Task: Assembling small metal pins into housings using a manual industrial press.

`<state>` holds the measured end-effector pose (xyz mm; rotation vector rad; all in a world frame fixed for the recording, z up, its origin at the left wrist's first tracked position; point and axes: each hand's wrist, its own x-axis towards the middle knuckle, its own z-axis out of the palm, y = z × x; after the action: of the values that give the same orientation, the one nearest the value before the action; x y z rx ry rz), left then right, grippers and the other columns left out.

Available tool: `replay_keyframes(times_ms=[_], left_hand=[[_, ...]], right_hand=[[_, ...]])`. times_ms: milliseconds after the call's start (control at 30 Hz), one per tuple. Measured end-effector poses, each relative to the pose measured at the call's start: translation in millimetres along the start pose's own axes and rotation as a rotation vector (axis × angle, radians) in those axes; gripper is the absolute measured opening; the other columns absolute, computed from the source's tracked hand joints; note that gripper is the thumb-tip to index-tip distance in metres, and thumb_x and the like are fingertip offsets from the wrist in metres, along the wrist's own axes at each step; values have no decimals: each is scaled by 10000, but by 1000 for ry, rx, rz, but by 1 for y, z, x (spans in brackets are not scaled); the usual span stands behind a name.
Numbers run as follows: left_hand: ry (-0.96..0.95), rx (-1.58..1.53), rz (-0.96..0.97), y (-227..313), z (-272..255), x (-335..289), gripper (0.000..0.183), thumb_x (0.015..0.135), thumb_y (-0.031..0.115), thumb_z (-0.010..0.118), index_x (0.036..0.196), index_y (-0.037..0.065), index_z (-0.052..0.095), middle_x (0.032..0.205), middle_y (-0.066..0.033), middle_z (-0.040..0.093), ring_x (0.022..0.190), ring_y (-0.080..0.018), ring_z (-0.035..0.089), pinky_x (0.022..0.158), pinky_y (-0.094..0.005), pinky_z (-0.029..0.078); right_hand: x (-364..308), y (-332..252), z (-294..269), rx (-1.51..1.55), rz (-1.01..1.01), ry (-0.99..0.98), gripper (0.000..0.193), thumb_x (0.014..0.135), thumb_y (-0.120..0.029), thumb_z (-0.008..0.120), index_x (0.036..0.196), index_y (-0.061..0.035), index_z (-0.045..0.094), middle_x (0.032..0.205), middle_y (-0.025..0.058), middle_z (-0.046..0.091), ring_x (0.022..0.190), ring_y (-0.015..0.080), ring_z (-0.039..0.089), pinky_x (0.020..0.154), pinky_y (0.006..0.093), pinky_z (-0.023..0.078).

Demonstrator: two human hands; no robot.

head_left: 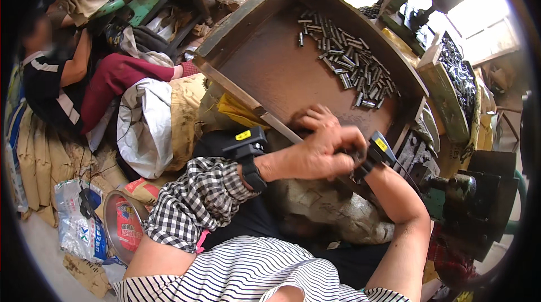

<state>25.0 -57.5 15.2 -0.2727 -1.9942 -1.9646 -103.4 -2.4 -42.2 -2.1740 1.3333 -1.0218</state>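
Head camera view: both hands are being held together at the near edge of a large brown tray (256,71), with the left hand (315,155) being laid across the right hand (316,117). The left fingers are being bent close to the strap of a small device (386,152) that is being worn on the right wrist; whether the strap is being gripped cannot be told, as the fingers are blurred. The right hand is being partly covered by the left, and what is being held by it, if anything, cannot be told. Short metal cylinders (349,60) are being contained in the tray, strewn toward its far right side, apart from both hands. A checkered sleeve (197,200) is being worn on the left forearm. To the right of the tray, dark metal pieces (457,71) are being held in a crate (443,99). At the left, maroon trousers are being worn by a seated co-worker (115,79), a white sack (143,119) is being seen beside them, and a red bag (127,226) is being held in a metal basin (110,229)
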Motion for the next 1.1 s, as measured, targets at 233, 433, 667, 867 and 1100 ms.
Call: replay_keyframes(times_ms=[233, 433, 667, 867, 1100], left_hand=[[321, 181, -331, -28, -7, 23, 173, 800, 86, 469, 929, -11, 531, 692, -62, 556, 600, -104, 546, 538, -276, 451], [229, 672, -264, -36, 1, 25, 238, 754, 164, 571, 943, 19, 562, 796, -184, 625, 754, -385, 606, 664, -447, 478], [-305, 805, -206, -50, 27, 23, 136, 715, 53, 564, 832, 33, 629, 764, -203, 626, 744, -364, 628, 648, -445, 507], [-178, 728, -105, -59, 31, 27, 70, 722, 66, 556, 729, 16, 604, 683, -200, 596, 641, -353, 607, 569, -441, 477], [-192, 769, -120, -59, 29, 24, 100, 768, 73, 513, 819, 25, 583, 646, -180, 572, 634, -343, 595, 565, -432, 470]], right_hand=[[-56, -71, -31, -213, 433, -70, 289, 712, -5, 615, 998, -47, 603, 1059, 114, 586, 1008, 317, 531, 858, 416, 439], [-51, -26, -93, -481, 692, 388, 199, 776, -18, 591, 972, -15, 562, 906, 175, 590, 782, 347, 603, 713, 408, 481], [66, 36, -87, -963, 322, 292, 433, 732, -130, 666, 1142, -51, 553, 1208, 147, 537, 1146, 312, 480, 961, 431, 373], [123, 91, -59, -949, 282, 243, 499, 757, -235, 662, 1192, -41, 515, 1288, 171, 469, 1235, 330, 393, 1013, 521, 294], [124, 108, -60, -960, 408, 196, 401, 809, -337, 587, 1076, -39, 562, 1117, 166, 543, 1129, 328, 460, 974, 545, 313]])
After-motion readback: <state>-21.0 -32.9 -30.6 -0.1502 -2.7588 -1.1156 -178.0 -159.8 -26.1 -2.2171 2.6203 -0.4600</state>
